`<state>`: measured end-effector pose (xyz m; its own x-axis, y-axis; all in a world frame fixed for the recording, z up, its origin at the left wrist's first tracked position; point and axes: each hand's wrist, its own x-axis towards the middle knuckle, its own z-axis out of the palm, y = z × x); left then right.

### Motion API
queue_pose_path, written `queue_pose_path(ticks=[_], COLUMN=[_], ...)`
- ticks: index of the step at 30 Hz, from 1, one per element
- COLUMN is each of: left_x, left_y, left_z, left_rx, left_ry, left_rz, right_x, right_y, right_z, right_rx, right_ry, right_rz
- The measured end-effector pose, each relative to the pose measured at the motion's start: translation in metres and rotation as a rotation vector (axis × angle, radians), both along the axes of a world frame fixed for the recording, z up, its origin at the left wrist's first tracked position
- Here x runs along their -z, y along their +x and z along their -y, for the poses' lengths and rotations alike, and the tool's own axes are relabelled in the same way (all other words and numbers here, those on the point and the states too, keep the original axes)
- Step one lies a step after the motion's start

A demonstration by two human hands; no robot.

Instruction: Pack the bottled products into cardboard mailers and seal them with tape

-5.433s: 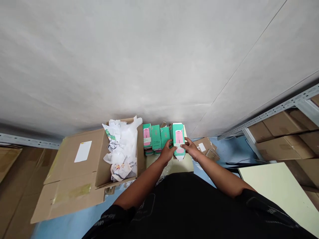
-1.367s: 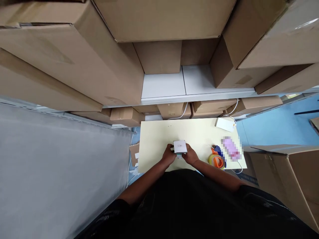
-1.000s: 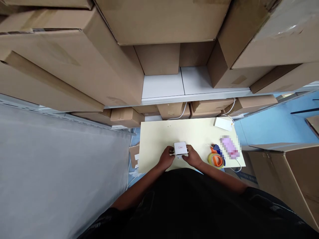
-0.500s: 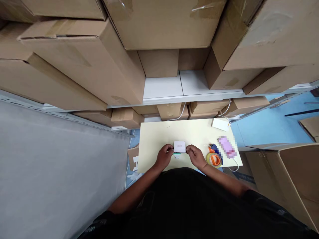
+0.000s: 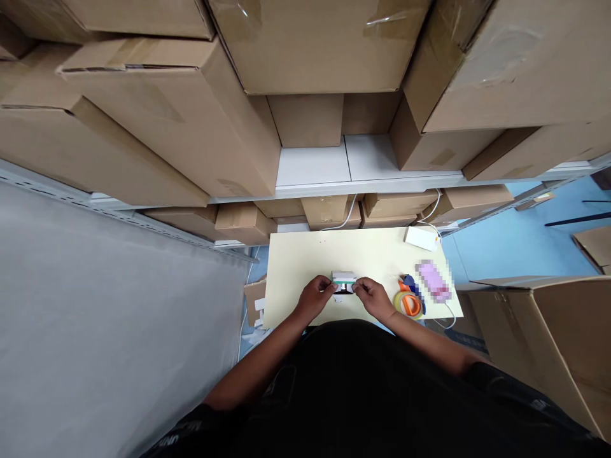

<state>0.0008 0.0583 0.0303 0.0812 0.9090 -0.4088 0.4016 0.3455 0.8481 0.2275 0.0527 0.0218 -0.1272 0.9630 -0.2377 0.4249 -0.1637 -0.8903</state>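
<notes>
down near the front edge of the table [image 5: 296, 254], both hands meet on a small box [image 5: 344, 278], white on top with a green band along its side. the left hand [image 5: 315, 298] grips it from the left, its fingers [image 5: 329, 288] curled and pinched on the box's left end. the right hand [image 5: 375, 298] does the same from the right, fingers [image 5: 359, 285] closed on the right end. so the box sits between the two sets of fingers, touching both, held just above or on the table; which one cannot be told from here. a small flap or opening shows dark at its near side, too small to make out.

to the right of the right hand, close by, lies a tape dispenser [image 5: 408, 303], orange with a yellowish roll. beyond it lies a blurred pink thing [image 5: 432, 281], and a white adapter [image 5: 421, 238] with a cable rests at the table's far right corner. cartons [image 5: 310, 44] crowd the shelf [image 5: 334, 166] behind the table.
</notes>
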Motion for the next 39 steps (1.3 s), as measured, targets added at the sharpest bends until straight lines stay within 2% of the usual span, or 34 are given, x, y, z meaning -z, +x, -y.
queue_pose_path(ticks=[4,8,14,20,23,28,33,39], left_x=[-0.003,-0.009,-0.02,-0.015,-0.009,-0.012,-0.018,0.003], left_y=[0.003,0.007,0.009,0.013,0.017,0.02,0.006,-0.012], left_z=[-0.003,-0.008,-0.016,-0.026,-0.027,-0.027,-0.028,-0.02], left_rx=[0.003,0.002,0.144,0.261,0.269,0.238,0.204,0.046], left_ry=[0.07,0.215,0.321,0.206,0.185,0.175,0.143,-0.016], left_rz=[-0.055,-0.005,-0.044,-0.176,-0.219,-0.271,-0.143,-0.021], right_x=[-0.007,-0.017,-0.019,-0.011,-0.008,-0.011,-0.011,0.007], right_y=[-0.002,-0.004,-0.006,-0.008,-0.012,-0.014,-0.006,0.003], right_z=[-0.001,-0.005,-0.007,-0.004,-0.005,-0.007,-0.007,-0.004], right_rx=[0.017,-0.007,-0.086,-0.091,-0.069,-0.049,0.0,0.112], right_ry=[0.048,0.214,0.323,0.3,0.281,0.219,0.164,0.123], right_rz=[0.049,0.095,0.126,0.151,0.159,0.146,0.118,0.074])
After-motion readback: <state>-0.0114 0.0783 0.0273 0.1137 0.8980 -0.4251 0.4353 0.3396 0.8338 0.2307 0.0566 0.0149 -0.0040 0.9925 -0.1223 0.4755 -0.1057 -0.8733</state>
